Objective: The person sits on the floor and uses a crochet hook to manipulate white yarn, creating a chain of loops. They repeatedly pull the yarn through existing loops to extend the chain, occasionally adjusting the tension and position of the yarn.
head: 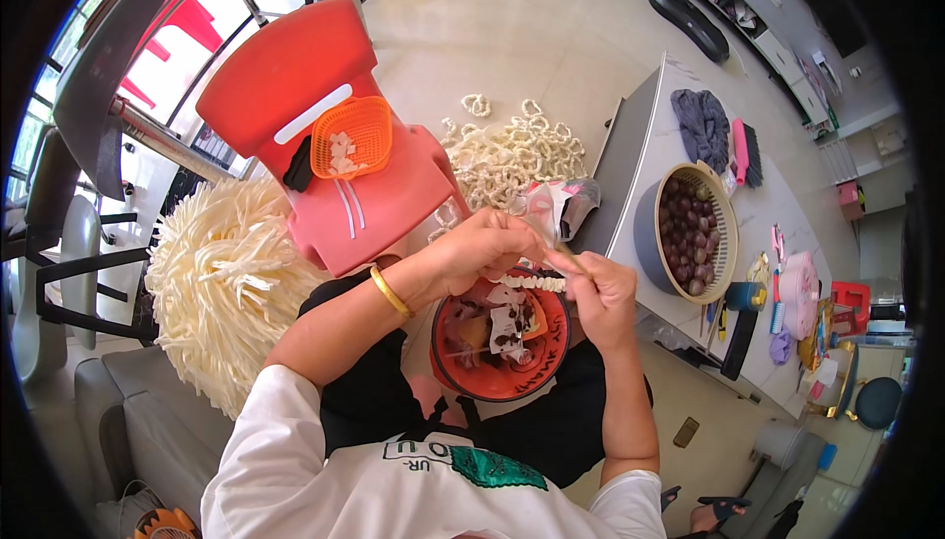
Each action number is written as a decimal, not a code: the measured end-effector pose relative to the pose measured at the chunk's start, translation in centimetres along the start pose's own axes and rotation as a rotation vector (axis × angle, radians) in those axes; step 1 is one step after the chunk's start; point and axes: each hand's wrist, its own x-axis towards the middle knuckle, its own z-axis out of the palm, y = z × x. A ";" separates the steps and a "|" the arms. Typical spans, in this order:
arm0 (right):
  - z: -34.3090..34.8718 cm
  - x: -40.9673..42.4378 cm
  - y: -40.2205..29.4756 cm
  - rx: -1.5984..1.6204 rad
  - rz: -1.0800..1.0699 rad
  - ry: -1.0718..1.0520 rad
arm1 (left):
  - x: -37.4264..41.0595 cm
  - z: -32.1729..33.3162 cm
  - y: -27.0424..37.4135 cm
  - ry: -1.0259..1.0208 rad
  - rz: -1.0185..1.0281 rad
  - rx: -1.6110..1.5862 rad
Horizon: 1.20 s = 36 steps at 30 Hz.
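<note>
My left hand [491, 247], with a gold bangle at its wrist, and my right hand [602, 292] are close together above a red bin [543, 369]. A gathered cream fabric strip [535, 283] stretches between them, its ends running into my fingers. Just above the strip, a thin tan piece [567, 255] also spans the two hands; what it is I cannot tell. Between my knees, the bin contains plastic wrappers and scraps. Beyond it, many cream scrunchie-like rings [517, 151] lie heaped on the floor beside a clear plastic bag [579, 207].
A red plastic chair [369, 221] bears an orange basket [380, 133] of small white pieces. Left of it rises a mound of cream fabric strips [221, 288]. On the low table [642, 199] at right are a colander [650, 244] of grapes, a brush [742, 151] and a grey cloth [700, 122].
</note>
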 end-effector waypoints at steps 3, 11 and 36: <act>0.4 0.2 0.0 -0.094 -0.140 0.037 | -0.1 -0.3 0.0 -0.038 -0.010 -0.066; 0.9 0.0 -0.3 0.094 0.148 0.159 | -0.1 0.9 0.0 0.026 0.388 0.693; -0.3 -0.6 -0.6 0.189 0.300 0.153 | -0.9 0.6 0.8 -0.129 0.413 0.661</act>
